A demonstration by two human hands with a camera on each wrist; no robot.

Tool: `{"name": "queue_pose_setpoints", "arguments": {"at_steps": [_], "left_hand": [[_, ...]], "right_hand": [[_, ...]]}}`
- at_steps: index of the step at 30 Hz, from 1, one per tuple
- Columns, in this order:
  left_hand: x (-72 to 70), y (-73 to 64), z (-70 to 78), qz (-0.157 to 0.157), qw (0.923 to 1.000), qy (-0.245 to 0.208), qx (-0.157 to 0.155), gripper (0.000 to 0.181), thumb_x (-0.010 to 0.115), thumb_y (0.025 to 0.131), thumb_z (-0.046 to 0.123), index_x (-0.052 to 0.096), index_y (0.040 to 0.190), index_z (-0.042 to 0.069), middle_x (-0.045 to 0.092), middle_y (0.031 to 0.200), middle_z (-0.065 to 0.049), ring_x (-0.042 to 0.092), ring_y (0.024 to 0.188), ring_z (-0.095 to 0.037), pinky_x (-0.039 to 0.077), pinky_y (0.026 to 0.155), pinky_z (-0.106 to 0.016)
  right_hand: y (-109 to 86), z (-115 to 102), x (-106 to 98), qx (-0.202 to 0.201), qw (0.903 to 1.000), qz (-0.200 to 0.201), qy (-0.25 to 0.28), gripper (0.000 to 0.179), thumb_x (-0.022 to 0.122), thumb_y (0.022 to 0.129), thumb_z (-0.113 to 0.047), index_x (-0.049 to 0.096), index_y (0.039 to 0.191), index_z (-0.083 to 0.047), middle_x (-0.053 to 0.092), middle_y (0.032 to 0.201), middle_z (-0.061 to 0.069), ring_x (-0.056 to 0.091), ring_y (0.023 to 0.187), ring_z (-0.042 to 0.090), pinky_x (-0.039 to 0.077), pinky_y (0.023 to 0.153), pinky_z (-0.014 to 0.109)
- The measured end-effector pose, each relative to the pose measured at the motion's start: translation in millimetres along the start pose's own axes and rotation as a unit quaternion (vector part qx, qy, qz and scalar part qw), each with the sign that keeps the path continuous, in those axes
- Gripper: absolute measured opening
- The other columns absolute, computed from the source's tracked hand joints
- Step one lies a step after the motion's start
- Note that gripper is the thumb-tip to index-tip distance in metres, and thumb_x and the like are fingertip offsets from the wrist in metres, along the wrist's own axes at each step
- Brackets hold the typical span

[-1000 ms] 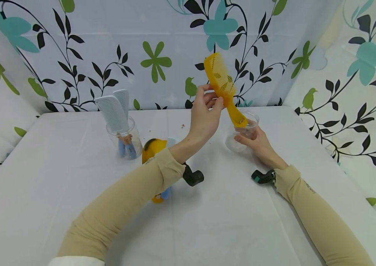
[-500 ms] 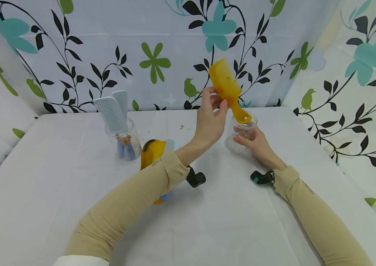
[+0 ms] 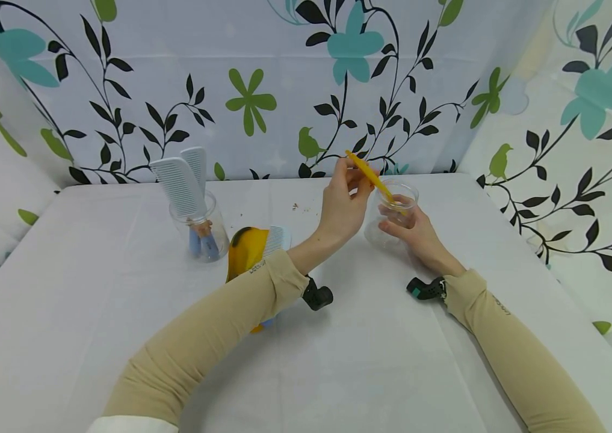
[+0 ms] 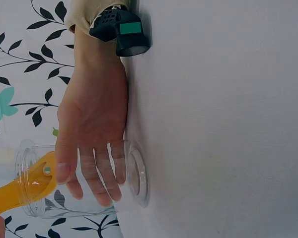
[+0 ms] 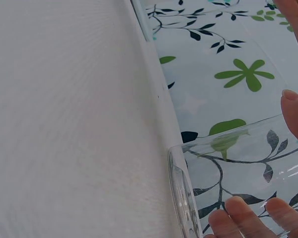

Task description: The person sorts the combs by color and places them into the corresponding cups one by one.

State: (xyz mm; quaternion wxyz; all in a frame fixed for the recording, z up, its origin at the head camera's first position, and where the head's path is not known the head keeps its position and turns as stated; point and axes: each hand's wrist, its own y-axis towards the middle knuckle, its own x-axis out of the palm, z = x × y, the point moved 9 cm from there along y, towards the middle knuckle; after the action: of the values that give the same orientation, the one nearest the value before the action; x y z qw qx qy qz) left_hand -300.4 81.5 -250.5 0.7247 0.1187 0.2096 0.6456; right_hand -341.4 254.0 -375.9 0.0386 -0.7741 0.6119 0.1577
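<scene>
My left hand [image 3: 340, 207] pinches a yellow comb [image 3: 369, 174] between thumb and fingers. The comb slants with its handle down, seen nearly edge-on in the head view. Its handle [image 4: 39, 181], with a hole near the end, is inside the mouth of a clear jar [image 3: 378, 236] in the left wrist view. Around the jar's side curl the thumb and fingers of my right hand [image 3: 422, 239], holding it upright on the table. In the right wrist view the jar's clear wall [image 5: 238, 173] lies between the right thumb [image 5: 294, 111] and fingertips.
At left stands another clear jar [image 3: 222, 234] with light blue combs [image 3: 180, 187] in it. Another yellow comb [image 3: 246, 252] and a light blue comb [image 3: 278, 239] lie on the white table [image 3: 370, 361], partly behind my left sleeve [image 3: 219, 325]. Small brown crumbs lie farther back.
My left hand has moved slightly right and turned the yellow comb from broadside to edge-on, lowering it so its handle enters the jar's mouth. The right hand keeps its hold on the jar.
</scene>
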Motion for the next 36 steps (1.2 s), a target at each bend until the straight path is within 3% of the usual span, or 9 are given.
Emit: {"name": "queue_pose_setpoints", "arguments": {"at_steps": [5,14,24,31,36], "left_hand": [[1.7,-0.9,-6.0,-0.007,0.9998,-0.001,-0.018,0.024,0.052,0.102,0.004,0.047,0.126,0.003,0.068,0.122,-0.015,0.066,0.112,-0.022,0.053,0.096,-0.021],[-1.3,-5.2,-15.5,-0.031,0.9985,0.005,-0.046,0.024,0.053,0.102,0.006,0.049,0.126,0.005,0.069,0.119,-0.011,0.067,0.110,-0.017,0.053,0.094,-0.018],[-33.2,-13.8,-21.7,-0.039,0.9968,0.023,-0.066,0.025,0.052,0.102,0.009,0.049,0.127,0.006,0.069,0.119,-0.011,0.067,0.111,-0.019,0.054,0.095,-0.024],[-60.1,-23.0,-28.0,-0.025,0.9957,0.029,-0.084,0.026,0.053,0.102,0.011,0.048,0.127,0.008,0.069,0.120,-0.007,0.067,0.110,-0.018,0.053,0.099,-0.026],[-77.0,-26.0,-28.0,-0.017,0.9956,0.015,-0.091,0.028,0.055,0.101,0.011,0.048,0.128,0.009,0.069,0.120,-0.006,0.066,0.112,-0.018,0.053,0.099,-0.027]], "right_hand": [[0.4,-3,0,-0.001,0.9999,0.006,-0.010,0.064,0.068,0.096,-0.027,0.033,0.149,-0.017,0.050,0.148,0.017,0.046,0.140,0.031,0.034,0.118,0.051],[2.6,-3,-3,-0.014,0.9991,0.035,-0.020,0.064,0.070,0.094,-0.024,0.038,0.147,-0.009,0.057,0.142,0.018,0.051,0.136,0.025,0.035,0.117,0.049],[-0.1,0,-2,0.001,0.9994,0.030,-0.015,0.065,0.071,0.094,-0.025,0.037,0.148,-0.011,0.056,0.144,0.013,0.052,0.136,0.021,0.036,0.117,0.044],[-1.4,2,-1,-0.008,0.9997,0.021,-0.009,0.065,0.071,0.094,-0.020,0.037,0.148,-0.008,0.056,0.143,0.017,0.053,0.135,0.021,0.044,0.104,0.017],[-0.9,-1,-2,-0.010,0.9996,0.022,-0.013,0.065,0.070,0.094,-0.020,0.037,0.148,-0.008,0.056,0.143,0.017,0.055,0.132,0.017,0.044,0.101,0.016]]}}
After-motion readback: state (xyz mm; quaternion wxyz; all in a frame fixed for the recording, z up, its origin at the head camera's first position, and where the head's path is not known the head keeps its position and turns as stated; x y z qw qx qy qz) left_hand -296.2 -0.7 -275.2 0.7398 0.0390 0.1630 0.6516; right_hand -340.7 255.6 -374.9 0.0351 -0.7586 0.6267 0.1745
